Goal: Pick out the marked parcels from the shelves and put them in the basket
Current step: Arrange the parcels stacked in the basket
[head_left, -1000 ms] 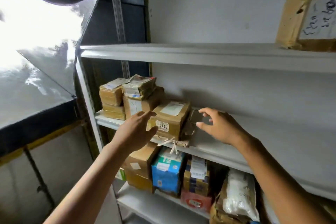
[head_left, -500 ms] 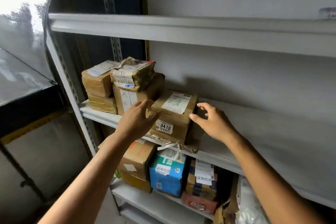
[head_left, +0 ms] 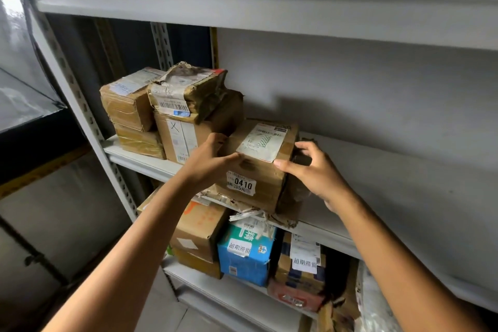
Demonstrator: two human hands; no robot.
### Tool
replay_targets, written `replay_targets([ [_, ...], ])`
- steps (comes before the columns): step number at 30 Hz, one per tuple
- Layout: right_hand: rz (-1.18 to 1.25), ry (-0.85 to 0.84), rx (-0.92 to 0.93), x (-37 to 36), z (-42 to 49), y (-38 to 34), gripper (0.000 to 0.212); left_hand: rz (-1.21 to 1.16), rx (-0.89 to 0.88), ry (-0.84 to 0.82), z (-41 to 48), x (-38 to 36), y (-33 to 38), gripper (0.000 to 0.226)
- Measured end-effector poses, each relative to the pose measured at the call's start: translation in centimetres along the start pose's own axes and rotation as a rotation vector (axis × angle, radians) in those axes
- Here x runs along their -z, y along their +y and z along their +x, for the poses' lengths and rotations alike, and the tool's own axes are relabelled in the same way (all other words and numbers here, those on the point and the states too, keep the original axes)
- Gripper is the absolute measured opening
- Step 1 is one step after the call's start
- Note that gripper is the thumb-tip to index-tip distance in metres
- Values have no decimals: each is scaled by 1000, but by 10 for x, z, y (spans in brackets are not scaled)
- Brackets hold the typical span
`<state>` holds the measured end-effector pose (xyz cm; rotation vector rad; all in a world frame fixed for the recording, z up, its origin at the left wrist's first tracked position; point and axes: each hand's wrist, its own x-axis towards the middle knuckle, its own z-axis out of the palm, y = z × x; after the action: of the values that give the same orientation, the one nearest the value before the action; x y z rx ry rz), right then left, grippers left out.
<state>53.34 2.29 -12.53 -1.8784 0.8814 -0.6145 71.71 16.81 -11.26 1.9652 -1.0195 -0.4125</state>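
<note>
A brown cardboard parcel [head_left: 258, 170] with a white label on top and a "0410" sticker on its front stands at the front edge of the middle shelf [head_left: 404, 197]. My left hand [head_left: 208, 163] grips its left side, thumb on the top edge. My right hand [head_left: 310, 172] grips its right side, thumb on the top front corner, fingers curled behind. To the left stands a taped box marked with an X [head_left: 186, 137], a torn parcel [head_left: 188, 91] lying on top of it. No basket is in view.
Two stacked brown boxes [head_left: 129, 110] sit at the shelf's far left beside the perforated upright [head_left: 80, 105]. The lower shelf holds a blue carton [head_left: 246, 253], brown boxes [head_left: 199, 229] and a white bag [head_left: 374, 304]. The upper shelf board [head_left: 269, 5] overhangs.
The view has moved closer and tilted down. Both hands have closed in on the "0410" parcel: the right hand came from the shelf behind it onto its right side.
</note>
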Motion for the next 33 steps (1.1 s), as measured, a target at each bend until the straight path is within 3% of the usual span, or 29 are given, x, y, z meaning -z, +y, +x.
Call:
replay_targets([
  [4, 95, 27, -8, -6, -1, 3, 75, -111, 9, -58, 3, 2, 0, 104],
  [15, 199, 71, 67, -13, -16, 2, 78, -404, -20, -72, -11, 3, -7, 67],
  [22, 214, 141, 157, 5, -42, -13, 75, -443, -105, -109, -26, 8, 13, 77],
  [33, 143, 405, 95, 82, -136, 4, 77, -505, -275, -343, -52, -55, 74, 54],
])
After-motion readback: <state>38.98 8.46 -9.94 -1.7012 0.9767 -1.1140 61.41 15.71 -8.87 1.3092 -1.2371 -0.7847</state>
